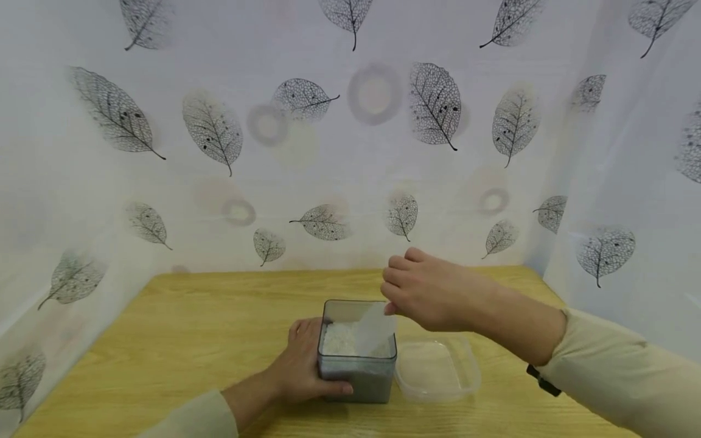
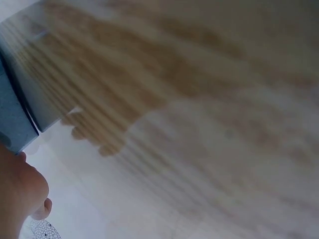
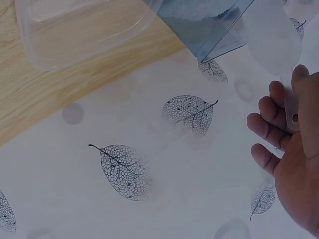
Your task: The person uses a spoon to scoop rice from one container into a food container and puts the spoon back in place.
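A square, grey see-through container (image 1: pixel 358 384) stands on the table with white grains (image 1: pixel 336 340) inside, perhaps rice. My left hand (image 1: pixel 303 368) grips it from the left, thumb across the front wall. In the left wrist view, part of that hand (image 2: pixel 22 186) shows below the bluish container (image 2: pixel 12 112). Above the container's right rim, my right hand (image 1: pixel 429 289) holds a translucent white scoop (image 1: pixel 376 330) by the handle. The scoop's blade slants down into the container over the grains. The right wrist view shows the handle (image 3: pixel 290 102) pinched between thumb and fingers.
Just right of the container, a shallow clear plastic tub (image 1: pixel 474 376) sits on the wood-grain table (image 1: pixel 230 316). A pale curtain (image 1: pixel 350 164) with leaf prints rises behind the table and at both sides.
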{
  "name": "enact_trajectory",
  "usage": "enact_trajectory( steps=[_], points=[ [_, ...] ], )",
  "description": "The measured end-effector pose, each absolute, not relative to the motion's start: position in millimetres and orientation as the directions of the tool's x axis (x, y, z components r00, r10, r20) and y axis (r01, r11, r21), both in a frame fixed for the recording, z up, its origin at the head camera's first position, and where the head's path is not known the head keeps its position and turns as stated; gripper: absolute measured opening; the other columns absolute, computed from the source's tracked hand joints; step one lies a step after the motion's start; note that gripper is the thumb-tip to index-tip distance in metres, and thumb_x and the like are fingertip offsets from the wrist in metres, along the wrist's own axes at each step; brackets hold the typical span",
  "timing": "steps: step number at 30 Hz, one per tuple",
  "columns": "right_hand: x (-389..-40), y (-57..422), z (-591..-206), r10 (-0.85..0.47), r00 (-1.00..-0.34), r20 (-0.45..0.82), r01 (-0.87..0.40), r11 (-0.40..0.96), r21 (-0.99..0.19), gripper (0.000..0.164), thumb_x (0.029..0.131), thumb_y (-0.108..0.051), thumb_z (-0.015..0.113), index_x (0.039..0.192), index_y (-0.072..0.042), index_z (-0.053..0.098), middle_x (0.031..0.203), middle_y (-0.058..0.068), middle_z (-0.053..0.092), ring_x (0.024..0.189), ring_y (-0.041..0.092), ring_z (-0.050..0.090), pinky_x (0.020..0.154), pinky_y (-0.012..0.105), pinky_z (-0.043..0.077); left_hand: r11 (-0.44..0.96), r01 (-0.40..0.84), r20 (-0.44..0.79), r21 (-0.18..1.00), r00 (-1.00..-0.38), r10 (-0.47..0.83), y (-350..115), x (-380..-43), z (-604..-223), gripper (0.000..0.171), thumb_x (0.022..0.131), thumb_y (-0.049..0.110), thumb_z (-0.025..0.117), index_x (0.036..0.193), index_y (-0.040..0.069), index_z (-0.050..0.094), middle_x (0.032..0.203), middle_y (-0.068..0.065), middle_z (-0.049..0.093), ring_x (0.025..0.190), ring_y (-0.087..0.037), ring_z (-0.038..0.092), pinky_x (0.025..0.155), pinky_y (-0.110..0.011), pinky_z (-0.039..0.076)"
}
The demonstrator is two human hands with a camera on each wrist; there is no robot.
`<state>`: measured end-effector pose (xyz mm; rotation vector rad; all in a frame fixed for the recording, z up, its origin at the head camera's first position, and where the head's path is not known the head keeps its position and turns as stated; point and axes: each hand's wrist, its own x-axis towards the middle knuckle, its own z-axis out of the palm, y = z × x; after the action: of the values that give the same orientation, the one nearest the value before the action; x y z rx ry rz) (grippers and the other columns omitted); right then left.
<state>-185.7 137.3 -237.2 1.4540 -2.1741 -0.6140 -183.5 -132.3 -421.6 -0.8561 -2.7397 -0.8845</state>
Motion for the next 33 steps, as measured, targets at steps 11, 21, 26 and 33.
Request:
enact_trajectory(
  steps=[11,21,26,33],
  points=[
    [-184.4,138.3,-269.8,-0.903,-0.423,0.077,-0.796,0.411,0.445,0.031,0.105,-0.037,0.049,0.081,-0.018,0.05,0.075,-0.008,0.044,0.073,0.011,0.039,0.071,0.026,0.039,0.657,0.566,0.299,0.499,-0.823,0.483,-131.2,-187.2,-425.4,0.111,0.064,0.08,0.073,0.142,0.011,0.034,0.129,0.003,0.047,0.122,-0.019,0.041,0.106,-0.051,0.021],
    [-184.3,142.6,-290.6,-0.893,-0.435,0.112,-0.848,0.449,0.281,0.026,0.107,-0.031,0.042,0.084,-0.019,0.046,0.074,-0.01,0.038,0.07,0.008,0.036,0.066,0.024,0.037,0.655,0.603,0.361,0.455,-0.798,0.483,-132.0,-185.5,-424.8,0.11,0.064,0.083,0.07,0.139,0.01,0.037,0.126,0.002,0.049,0.12,-0.019,0.042,0.106,-0.051,0.023],
    [-183.6,145.5,-299.8,-0.884,-0.446,0.142,-0.839,0.468,0.276,0.027,0.108,-0.032,0.041,0.086,-0.018,0.046,0.072,-0.01,0.037,0.067,0.008,0.034,0.063,0.023,0.035,0.648,0.611,0.366,0.456,-0.792,0.489,-129.9,-187.4,-424.7,0.109,0.065,0.082,0.07,0.139,0.009,0.038,0.126,0.001,0.049,0.12,-0.02,0.042,0.105,-0.051,0.023],
    [-180.8,148.1,-310.6,-0.874,-0.44,0.206,-0.835,0.482,0.264,0.027,0.107,-0.032,0.043,0.085,-0.017,0.045,0.072,-0.01,0.036,0.065,0.007,0.033,0.062,0.023,0.035,0.64,0.594,0.35,0.487,-0.804,0.481,-132.4,-186.2,-425.3,0.11,0.064,0.079,0.074,0.139,0.008,0.038,0.127,-0.001,0.05,0.122,-0.023,0.042,0.107,-0.053,0.021]
  ],
)
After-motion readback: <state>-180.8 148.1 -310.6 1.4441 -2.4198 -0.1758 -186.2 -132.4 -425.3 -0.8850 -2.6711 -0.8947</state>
